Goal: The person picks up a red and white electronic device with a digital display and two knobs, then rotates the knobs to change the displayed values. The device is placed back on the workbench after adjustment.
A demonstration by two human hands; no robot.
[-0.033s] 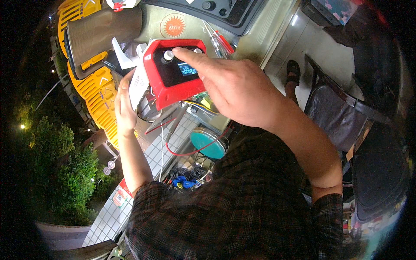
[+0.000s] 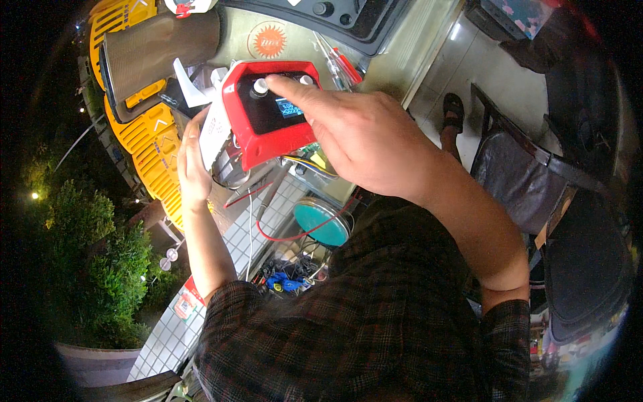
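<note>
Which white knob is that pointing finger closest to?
The left white knob, just beside the fingertip of the right hand; the other white knob is farther right, above the lit screen.

Strong fisheye bend, rim black; glare streak on floor (image 2: 469, 63); trees (image 2: 100, 248) dim; screen (image 2: 288, 107) glowing blue

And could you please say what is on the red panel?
On the red panel, two white knobs and a lit screen show; anything under the right hand is hidden.

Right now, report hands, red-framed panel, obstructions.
Left hand on white housing. Right hand: fingertip at white knob. Red-framed panel: screen lit. Right hand hides part.
</note>
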